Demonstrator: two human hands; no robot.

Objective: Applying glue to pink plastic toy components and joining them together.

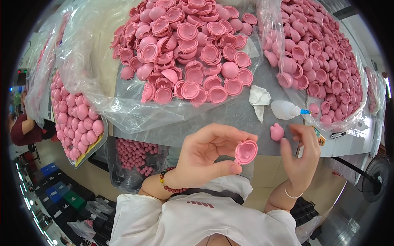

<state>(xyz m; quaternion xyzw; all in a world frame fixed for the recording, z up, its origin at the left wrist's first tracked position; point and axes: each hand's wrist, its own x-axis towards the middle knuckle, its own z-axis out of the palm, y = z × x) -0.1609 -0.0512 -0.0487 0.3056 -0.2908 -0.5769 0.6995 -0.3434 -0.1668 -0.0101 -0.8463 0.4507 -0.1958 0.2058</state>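
Observation:
My left hand (pixel 209 153) pinches a pink plastic half-shell (pixel 246 152) between thumb and fingers, its hollow side facing up toward me. To the right, my right hand (pixel 303 152) has its fingers apart and holds nothing. Close by its fingertips, a small rounded pink piece with little ears (pixel 277 132) rests near the table's front edge; whether they touch I cannot tell. Behind that piece lies a white squeeze bottle (pixel 285 110) on its side, its blue tip pointing right. A crumpled white cloth (pixel 259 101) is left of the bottle.
A large heap of pink half-shells (pixel 186 53) covers the back of the grey table (pixel 230 117) on clear plastic. More fill a bag (pixel 318 61) at right. Assembled pink pieces sit in a tray (pixel 102 141) at left. A black fan (pixel 375 179) stands at far right.

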